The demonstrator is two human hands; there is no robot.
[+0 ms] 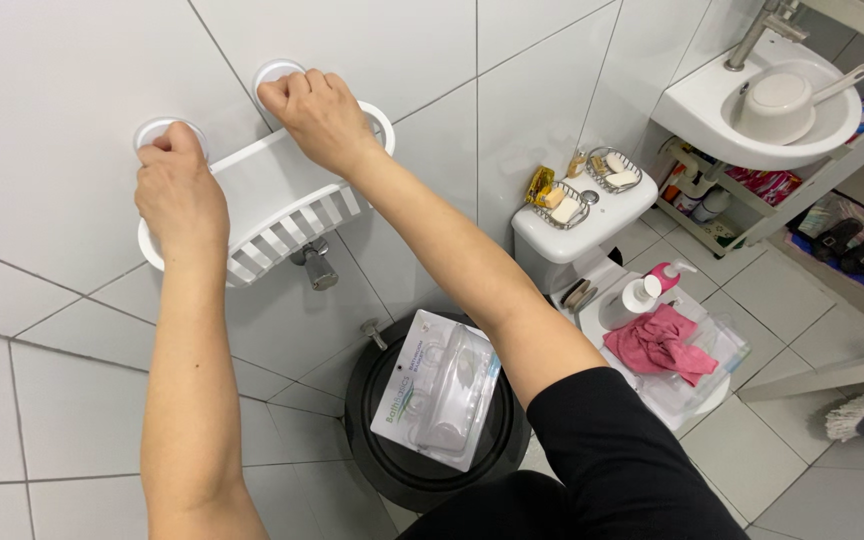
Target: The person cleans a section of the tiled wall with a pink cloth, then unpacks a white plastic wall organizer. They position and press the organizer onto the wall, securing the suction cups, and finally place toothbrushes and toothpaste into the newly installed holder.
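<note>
Left hand [180,195] and right hand [320,115] each press a suction cup [157,130] of white shelf [282,205] against wall tile [52,80]; fingers curled, gripping.

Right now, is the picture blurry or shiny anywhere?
Head view: sharp and evenly lit; the left hand and right hand on the white shelf cast soft shadows; the plastic package shows faint glare; wall tile lines bend near the edges.
</note>
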